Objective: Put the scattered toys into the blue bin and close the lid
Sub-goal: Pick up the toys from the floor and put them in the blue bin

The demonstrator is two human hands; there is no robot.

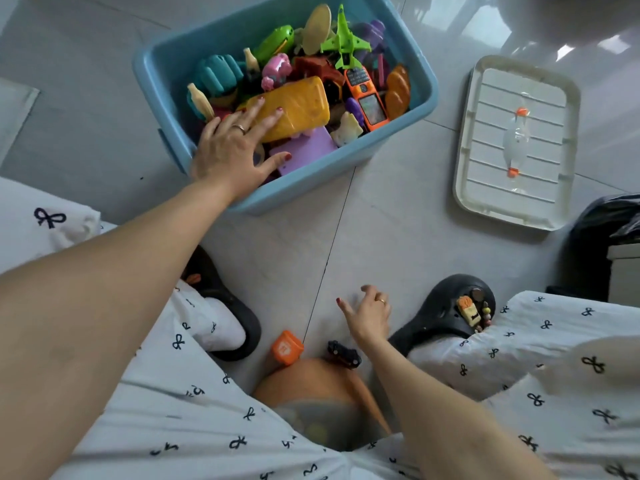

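The blue bin (166,67) sits on the tiled floor (381,209), uncovered and heaped with toys: a green toy plane (343,38), an orange toy phone (367,97), a teal ribbed toy (216,74) and a large yellow-orange block (298,107) among them. The left hand (230,147) reaches over the bin's near rim, fingers spread and nearly straight, lying flat on the yellow-orange block without curling round it. To the right of the bin, well apart from it, the white lid (474,161) lies on the floor with its ribbed inner side up. On the near side of the bin, between the person's knees, an orange cube toy (286,347) and a small black toy car (344,353) rest on the floor. The right hand (367,315) hovers just above the car, fingers loosely bent and holding nothing. A black slipper (440,313) with charms sits just beyond that hand.
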